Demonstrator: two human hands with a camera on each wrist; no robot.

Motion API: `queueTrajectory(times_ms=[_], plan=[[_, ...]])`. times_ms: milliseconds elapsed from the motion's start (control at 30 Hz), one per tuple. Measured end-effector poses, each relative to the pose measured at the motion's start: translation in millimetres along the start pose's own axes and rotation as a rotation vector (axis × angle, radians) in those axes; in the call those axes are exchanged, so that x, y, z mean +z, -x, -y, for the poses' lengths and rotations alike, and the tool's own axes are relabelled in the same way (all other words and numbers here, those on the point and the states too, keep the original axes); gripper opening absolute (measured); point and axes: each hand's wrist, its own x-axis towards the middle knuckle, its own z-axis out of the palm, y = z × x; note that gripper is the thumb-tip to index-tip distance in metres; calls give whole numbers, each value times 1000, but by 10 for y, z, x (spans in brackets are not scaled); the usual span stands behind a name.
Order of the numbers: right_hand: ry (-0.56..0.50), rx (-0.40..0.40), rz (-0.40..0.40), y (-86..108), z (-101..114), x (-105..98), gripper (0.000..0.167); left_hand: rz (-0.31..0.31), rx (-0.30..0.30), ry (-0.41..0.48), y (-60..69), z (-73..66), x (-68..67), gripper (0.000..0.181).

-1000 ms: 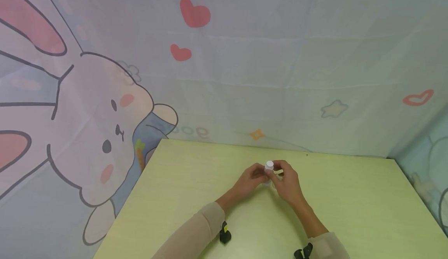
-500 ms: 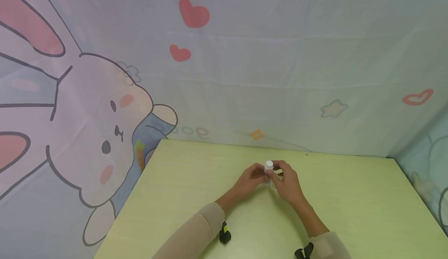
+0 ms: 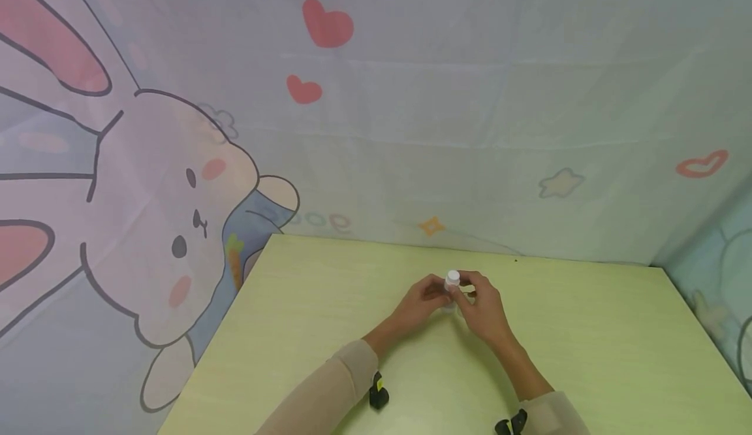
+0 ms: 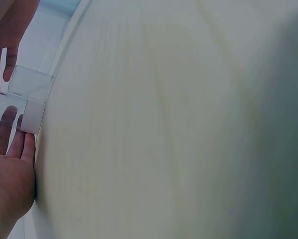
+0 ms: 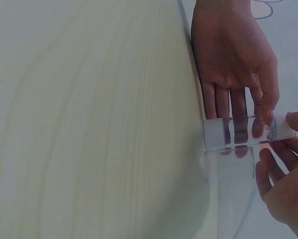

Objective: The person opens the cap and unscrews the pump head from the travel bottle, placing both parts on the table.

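A small clear bottle [image 3: 452, 286] with a white cap [image 3: 453, 275] stands upright on the table between the hands. Its lower part looks white in the right wrist view [image 5: 214, 134]. My left hand [image 3: 418, 304] holds the bottle's body from the left, thumb in front and fingers behind. From the right, my right hand [image 3: 485, 309] pinches at the cap and neck with thumb and fingers. A clear, open-looking container [image 4: 30, 83] stands right beside the bottle, partly under the right hand; only its faint outline shows from the head.
The pale yellow-green table [image 3: 352, 285] ends at a printed cloth backdrop [image 3: 411, 128] with a rabbit and hearts. A second cloth [image 3: 713, 291] hangs at the right side. Black wrist devices [image 3: 378, 396] sit at both sleeves.
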Motion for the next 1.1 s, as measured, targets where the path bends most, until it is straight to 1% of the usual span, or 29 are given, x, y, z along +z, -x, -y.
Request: queueTrajectory(times_ms=[167, 267, 500, 800, 967, 1100], plan=[[-14, 2, 3, 3, -4, -7, 34, 4, 9, 7, -6, 8, -1, 23], [-18, 3, -4, 5, -6, -9, 36, 10, 16, 10, -5, 15, -3, 24], [-39, 30, -32, -18, 18, -9, 39, 18, 13, 7, 1, 34, -13, 22], [-46, 64, -51, -48, 29, -2, 35, 17, 15, 12, -17, 90, -17, 22], [-40, 61, -62, -48, 41, 10, 33, 14, 23, 18, -21, 89, -13, 22], [-29, 60, -64, -48, 37, 16, 32, 10, 15, 14, -27, 84, -5, 22]])
